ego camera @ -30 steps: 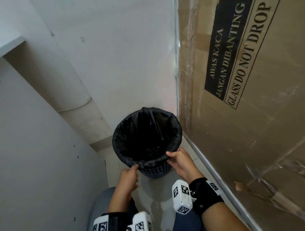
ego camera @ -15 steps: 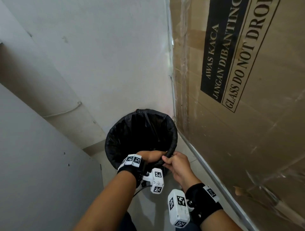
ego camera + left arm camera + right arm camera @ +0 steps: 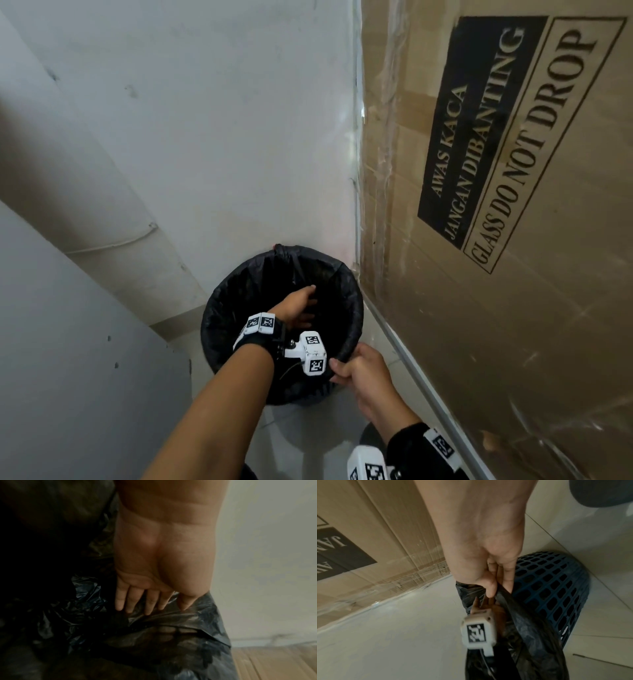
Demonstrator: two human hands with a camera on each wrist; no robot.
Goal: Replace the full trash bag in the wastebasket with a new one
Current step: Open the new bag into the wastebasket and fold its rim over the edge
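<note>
Bag (image 3: 236,308) around left hand (image 3: 296,306), rim pinched.

Wastebasket wedged in a narrow corner, open only toward me.

A tall cardboard box (image 3: 496,205) stands just beside the wastebasket (image 3: 556,588) on my right, a white wall (image 3: 205,120) close behind and a grey panel (image 3: 68,359) on my left. My left hand (image 3: 298,306) fills part of the bag's (image 3: 346,291) mouth; tiled floor (image 3: 281,431) lies open in front.

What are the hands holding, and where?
The right hand pinches the black trash bag at its edge on the wastebasket rim. The left hand holds nothing, fingers straight against the bag inside.
</note>
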